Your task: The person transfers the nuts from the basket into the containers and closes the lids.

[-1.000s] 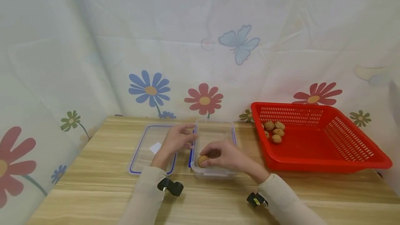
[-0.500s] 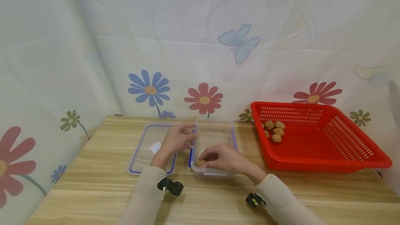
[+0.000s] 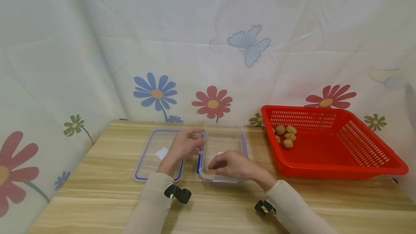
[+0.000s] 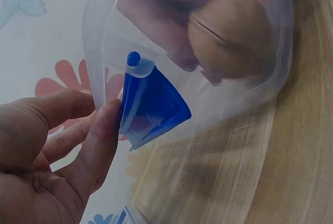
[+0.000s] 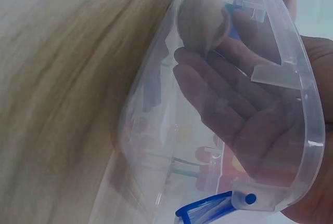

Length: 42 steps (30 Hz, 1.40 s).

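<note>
My right hand [image 3: 234, 165] reaches down into a clear plastic food box [image 3: 245, 142], at its near left corner. It holds a walnut [image 4: 231, 34] with its fingertips, low behind the box wall. From the right wrist, the walnut [image 5: 202, 21] shows through the plastic, against the fingertips. My left hand [image 3: 185, 143] is at the box's left side. In the left wrist view, its thumb and fingers pinch the rim beside a blue latch [image 4: 156, 109] that hangs folded down.
A clear lid with a blue seal [image 3: 142, 158] lies on the wooden table [image 3: 97, 183], left of the box. To the right stands a red plastic basket [image 3: 325, 170] with several walnuts [image 3: 287, 143] in its left corner. A flowered cloth [image 3: 188, 57] hangs behind.
My right hand has lowered the walnut deeper into the box, so less of it shows from above. My left hand has stayed at the rim.
</note>
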Motion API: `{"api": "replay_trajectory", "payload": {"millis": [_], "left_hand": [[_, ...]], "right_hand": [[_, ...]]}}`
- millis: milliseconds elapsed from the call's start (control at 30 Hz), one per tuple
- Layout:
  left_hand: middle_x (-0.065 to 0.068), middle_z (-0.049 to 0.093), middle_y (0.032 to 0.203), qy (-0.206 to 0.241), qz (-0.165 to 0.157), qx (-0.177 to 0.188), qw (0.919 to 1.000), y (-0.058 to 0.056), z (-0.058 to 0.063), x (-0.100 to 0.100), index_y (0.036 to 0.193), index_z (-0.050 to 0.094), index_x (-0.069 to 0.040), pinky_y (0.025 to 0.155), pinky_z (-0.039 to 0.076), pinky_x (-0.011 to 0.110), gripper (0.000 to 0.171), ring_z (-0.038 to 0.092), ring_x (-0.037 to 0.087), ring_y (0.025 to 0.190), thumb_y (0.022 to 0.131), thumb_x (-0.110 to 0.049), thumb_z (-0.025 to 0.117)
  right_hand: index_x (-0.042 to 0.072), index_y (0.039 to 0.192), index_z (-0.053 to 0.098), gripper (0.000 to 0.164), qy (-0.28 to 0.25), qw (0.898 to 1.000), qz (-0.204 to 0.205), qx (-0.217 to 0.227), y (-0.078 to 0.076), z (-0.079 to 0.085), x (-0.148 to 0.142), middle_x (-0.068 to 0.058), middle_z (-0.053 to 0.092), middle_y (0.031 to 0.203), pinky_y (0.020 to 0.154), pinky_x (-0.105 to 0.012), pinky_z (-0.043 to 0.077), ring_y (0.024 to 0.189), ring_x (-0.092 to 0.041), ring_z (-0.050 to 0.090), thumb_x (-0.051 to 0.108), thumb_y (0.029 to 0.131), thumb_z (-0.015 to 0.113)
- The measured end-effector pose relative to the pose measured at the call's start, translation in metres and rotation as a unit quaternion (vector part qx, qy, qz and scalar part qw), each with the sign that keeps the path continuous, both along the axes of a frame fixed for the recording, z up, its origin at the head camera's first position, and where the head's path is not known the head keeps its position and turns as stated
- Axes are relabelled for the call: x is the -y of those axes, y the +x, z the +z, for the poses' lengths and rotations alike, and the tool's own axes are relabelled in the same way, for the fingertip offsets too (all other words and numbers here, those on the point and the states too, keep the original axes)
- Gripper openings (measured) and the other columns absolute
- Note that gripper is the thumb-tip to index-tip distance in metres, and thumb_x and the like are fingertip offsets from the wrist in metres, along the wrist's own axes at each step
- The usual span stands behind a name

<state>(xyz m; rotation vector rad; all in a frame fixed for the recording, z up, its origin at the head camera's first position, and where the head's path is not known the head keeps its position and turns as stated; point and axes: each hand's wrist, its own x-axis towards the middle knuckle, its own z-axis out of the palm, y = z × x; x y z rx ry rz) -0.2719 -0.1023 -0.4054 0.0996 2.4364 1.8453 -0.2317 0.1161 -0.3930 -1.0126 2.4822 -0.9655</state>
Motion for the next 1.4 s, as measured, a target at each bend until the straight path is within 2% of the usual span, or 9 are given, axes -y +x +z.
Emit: {"api": "replay_trajectory", "payload": {"millis": [300, 500, 667, 833, 967, 1267, 1400], "left_hand": [[0.019, 0.073, 0.116, 0.01, 0.001, 0.0, 1.0, 0.0, 0.001, 0.0, 0.144, 0.065, -0.006, 0.073, 0.067, 0.035, 0.046, 0.076, 0.024, 0.082, 0.099, -0.007, 0.075], [0.019, 0.074, 0.114, 0.017, -0.002, -0.001, 0.9999, 0.0, 0.0, 0.0, 0.143, 0.065, -0.005, 0.073, 0.067, 0.036, 0.046, 0.076, 0.024, 0.081, 0.098, -0.006, 0.076], [0.018, 0.074, 0.112, 0.02, 0.0, 0.002, 0.9998, 0.001, 0.001, 0.0, 0.143, 0.065, -0.006, 0.072, 0.067, 0.035, 0.046, 0.075, 0.024, 0.08, 0.098, -0.006, 0.076], [0.02, 0.072, 0.113, 0.023, 0.001, -0.002, 0.9997, 0.002, 0.001, -0.001, 0.144, 0.065, -0.006, 0.072, 0.067, 0.035, 0.047, 0.074, 0.025, 0.082, 0.098, -0.005, 0.076], [0.02, 0.071, 0.114, 0.024, 0.001, -0.011, 0.9996, 0.001, 0.0, -0.001, 0.143, 0.066, -0.006, 0.071, 0.067, 0.034, 0.046, 0.074, 0.025, 0.084, 0.098, -0.005, 0.075], [0.02, 0.072, 0.114, 0.029, 0.015, -0.019, 0.9993, 0.002, -0.001, -0.003, 0.14, 0.069, -0.006, 0.069, 0.067, 0.034, 0.045, 0.074, 0.024, 0.083, 0.096, -0.003, 0.075], [0.02, 0.072, 0.114, 0.023, 0.023, -0.017, 0.9993, 0.002, -0.001, -0.004, 0.139, 0.07, -0.006, 0.068, 0.067, 0.034, 0.044, 0.074, 0.024, 0.082, 0.096, -0.004, 0.077]], "right_hand": [[0.008, 0.116, 0.082, 0.018, 0.002, 1.0, -0.014, 0.004, 0.001, 0.003, 0.0, 0.002, 0.079, 0.109, 0.098, -0.037, 0.058, 0.098, -0.014, 0.067, 0.01, 0.099, 0.077], [0.005, 0.116, 0.08, 0.019, -0.008, 1.0, -0.027, -0.009, 0.003, 0.009, -0.004, -0.003, 0.079, 0.111, 0.098, -0.043, 0.06, 0.099, -0.017, 0.069, 0.011, 0.098, 0.077], [0.004, 0.119, 0.079, 0.022, -0.02, 0.999, -0.037, -0.032, 0.003, 0.018, -0.011, -0.009, 0.078, 0.114, 0.097, -0.04, 0.062, 0.101, -0.019, 0.071, 0.009, 0.098, 0.077], [0.008, 0.119, 0.079, 0.022, -0.029, 0.997, -0.064, -0.04, 0.004, 0.035, -0.021, -0.003, 0.078, 0.11, 0.092, -0.033, 0.063, 0.097, -0.015, 0.071, 0.013, 0.098, 0.079], [0.01, 0.119, 0.08, 0.023, -0.026, 0.994, -0.084, -0.065, 0.007, 0.052, -0.031, 0.0, 0.078, 0.11, 0.09, -0.033, 0.063, 0.096, -0.015, 0.072, 0.017, 0.097, 0.08], [0.008, 0.124, 0.078, 0.029, -0.036, 0.984, -0.136, -0.108, 0.01, 0.095, -0.065, -0.004, 0.077, 0.114, 0.092, -0.039, 0.064, 0.1, -0.021, 0.072, 0.015, 0.096, 0.081], [0.01, 0.125, 0.078, 0.03, -0.023, 0.978, -0.164, -0.124, 0.01, 0.111, -0.081, -0.003, 0.076, 0.115, 0.094, -0.043, 0.063, 0.102, -0.022, 0.07, 0.017, 0.097, 0.081]]}}
